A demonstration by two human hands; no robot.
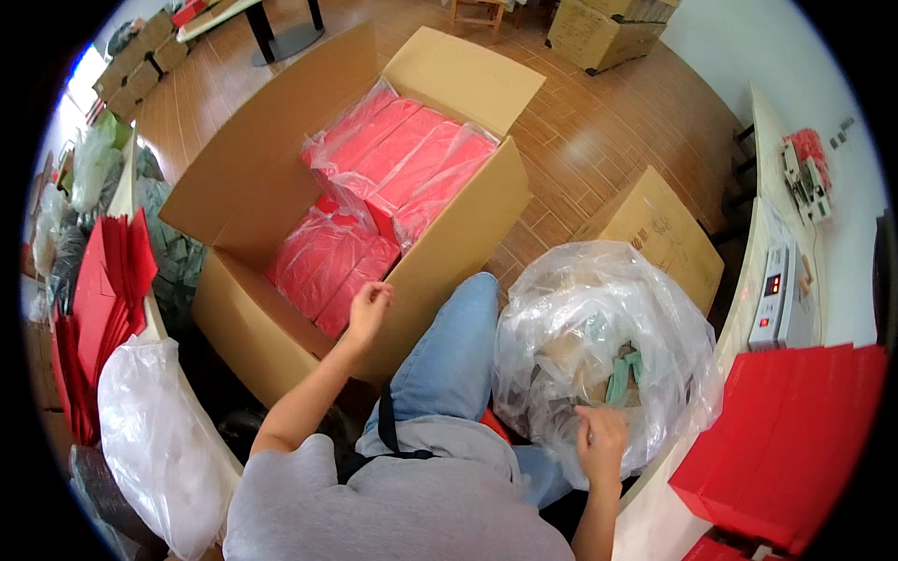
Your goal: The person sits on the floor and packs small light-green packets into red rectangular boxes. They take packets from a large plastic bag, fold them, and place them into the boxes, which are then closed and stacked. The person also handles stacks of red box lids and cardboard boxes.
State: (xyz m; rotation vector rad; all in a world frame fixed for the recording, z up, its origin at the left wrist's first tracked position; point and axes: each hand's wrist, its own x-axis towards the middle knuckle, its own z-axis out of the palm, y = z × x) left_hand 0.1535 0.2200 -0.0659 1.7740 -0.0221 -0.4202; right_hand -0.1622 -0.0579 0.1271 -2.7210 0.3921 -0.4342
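My left hand (pixel 370 306) is over the near edge of a large cardboard box (pixel 449 228), its fingers curled; whether they grip anything cannot be told. Inside the box lie red packs (pixel 421 151) wrapped in clear plastic, stacked higher on the far side, with a lower group (pixel 337 259) near my left hand. My right hand (pixel 603 438) hovers at the near side of a big clear plastic bag (pixel 603 294), fingers bent, with something small and grey at them. Within the bag are green pieces (pixel 619 379) and brownish material.
Red folded sheets (pixel 105 287) and a white plastic bag (pixel 161 435) lie at the left table. At right, a bench holds red stacks (pixel 793 421) and a white device with a lit display (pixel 772 294). A closed carton (pixel 659 238) stands behind the clear bag; more cartons (pixel 603 35) stand farther off.
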